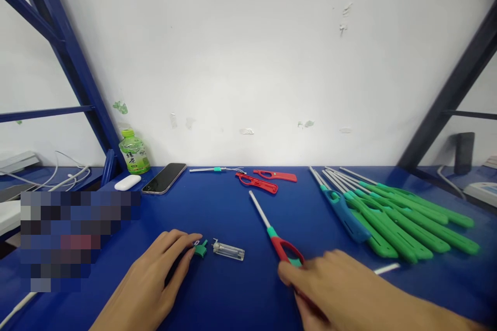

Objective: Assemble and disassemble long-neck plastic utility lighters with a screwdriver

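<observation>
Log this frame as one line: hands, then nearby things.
left hand: at small green part | right hand: gripping red lighter | between hands: clear tank | right side: green lighters, blue lighter

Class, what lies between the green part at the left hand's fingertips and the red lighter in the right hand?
The head view shows a clear plastic tank between the green part and red lighter.

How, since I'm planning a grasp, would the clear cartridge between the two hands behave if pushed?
The clear cartridge would probably slide, not roll: its outline looks boxy. Its shiny, see-through look suggests stiff, perhaps slippery plastic. The small fitting on its left end might snag.
</observation>
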A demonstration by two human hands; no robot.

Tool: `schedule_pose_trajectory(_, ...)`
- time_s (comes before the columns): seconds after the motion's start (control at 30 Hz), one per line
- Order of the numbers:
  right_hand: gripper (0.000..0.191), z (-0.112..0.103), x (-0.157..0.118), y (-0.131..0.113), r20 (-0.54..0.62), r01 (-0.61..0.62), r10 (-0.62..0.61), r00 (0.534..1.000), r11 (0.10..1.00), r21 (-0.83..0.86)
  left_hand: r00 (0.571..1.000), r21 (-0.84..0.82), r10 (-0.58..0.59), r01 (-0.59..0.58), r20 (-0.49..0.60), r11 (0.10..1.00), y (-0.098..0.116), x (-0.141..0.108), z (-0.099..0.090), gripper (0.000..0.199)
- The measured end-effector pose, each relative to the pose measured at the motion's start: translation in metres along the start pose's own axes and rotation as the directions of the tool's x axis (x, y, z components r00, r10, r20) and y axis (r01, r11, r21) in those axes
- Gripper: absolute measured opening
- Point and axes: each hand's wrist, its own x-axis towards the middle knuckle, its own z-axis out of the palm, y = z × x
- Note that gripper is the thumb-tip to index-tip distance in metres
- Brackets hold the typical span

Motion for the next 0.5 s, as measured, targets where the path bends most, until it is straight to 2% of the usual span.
schedule_pose_trajectory(0.07, 0.016, -0.007, 0.013, 0.008, -0.007, -0.078, 0.078, 0.997, 0.996, 0.034, 1.000, 0.005, -0.008, 0.008, 0.008, 1.000, -0.001, 0.000, 0.001, 0.034)
schedule_pose_trajectory(0.17, 0.017, -0.007, 0.018, 0.022, -0.020, -0.123, 0.123, 0.992, 0.992, 0.025, 1.000, 0.018, -0.014, 0.014, 0.019, 1.000, -0.003, 0.000, 0.002, 0.034)
schedule_pose_trajectory(0.33, 0.020, 0.002, 0.003, 0.037, -0.019, -0.136, 0.137, 0.990, 0.990, 0.026, 1.000, 0.025, 0.016, -0.016, 0.008, 1.000, -0.001, -0.001, 0.001, 0.033)
schedule_pose_trajectory(0.5, 0.022, 0.002, -0.009, 0.033, -0.018, -0.120, 0.120, 0.993, 0.992, 0.030, 0.994, 0.101, 0.102, -0.099, -0.028, 0.990, 0.005, 0.006, -0.004, 0.033)
